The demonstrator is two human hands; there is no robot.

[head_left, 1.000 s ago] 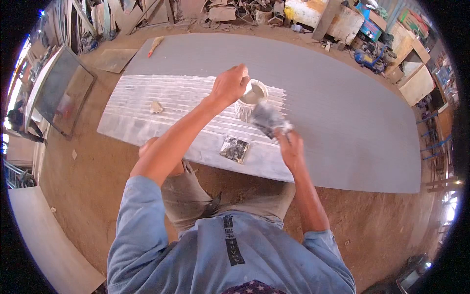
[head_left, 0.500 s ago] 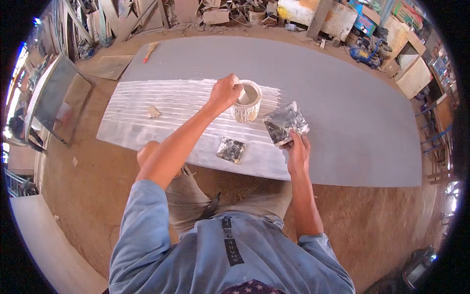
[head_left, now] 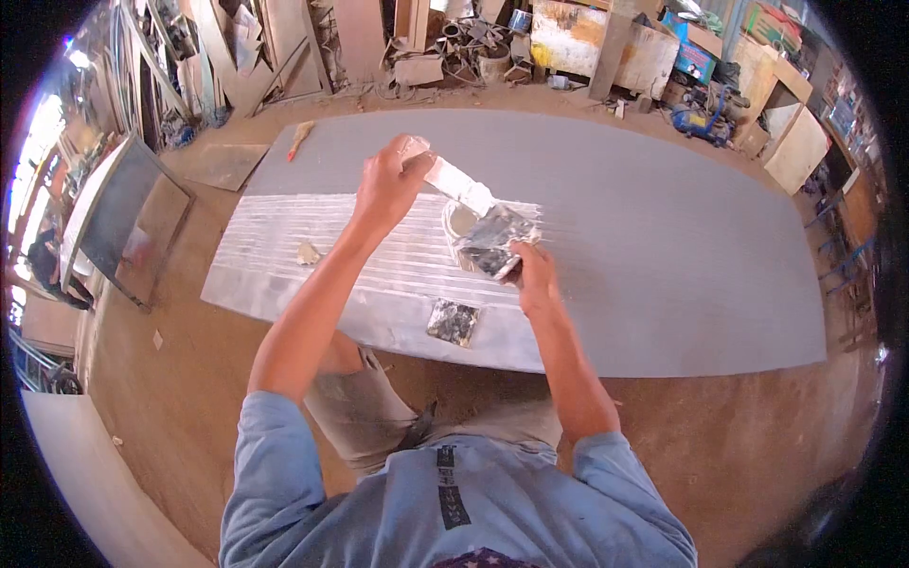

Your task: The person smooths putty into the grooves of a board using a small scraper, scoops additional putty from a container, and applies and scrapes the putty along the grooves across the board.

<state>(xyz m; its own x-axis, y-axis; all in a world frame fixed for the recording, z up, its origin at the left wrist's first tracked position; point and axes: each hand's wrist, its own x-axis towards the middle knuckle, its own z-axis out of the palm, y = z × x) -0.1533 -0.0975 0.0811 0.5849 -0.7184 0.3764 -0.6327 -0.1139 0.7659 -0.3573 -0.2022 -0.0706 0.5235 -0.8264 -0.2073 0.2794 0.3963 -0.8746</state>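
My left hand [head_left: 390, 185] is closed around the upper end of a flat stick [head_left: 459, 185] coated in wet white putty. The stick's lower end meets the edge of a stained square putty plate [head_left: 497, 237], gripped by my right hand [head_left: 535, 275] at its near corner. Behind and partly under the plate stands a putty-smeared tub [head_left: 451, 220], mostly hidden. All this is above a large grey panel [head_left: 663, 246], whose left part bears ridged white stripes [head_left: 312, 218]. A second square plate [head_left: 454, 322] lies near the panel's front edge, and a pale lump [head_left: 309, 254] sits on the stripes.
A brush [head_left: 299, 140] lies at the panel's far left corner. A framed glass panel [head_left: 133, 222] leans at left, with a person [head_left: 45, 270] beyond it. Scrap boards [head_left: 284, 47] and a blue compressor [head_left: 699, 121] line the back.
My left hand has lifted the stick out of the tub, moving left. My right hand has brought the plate leftward, in front of the tub and against the stick.
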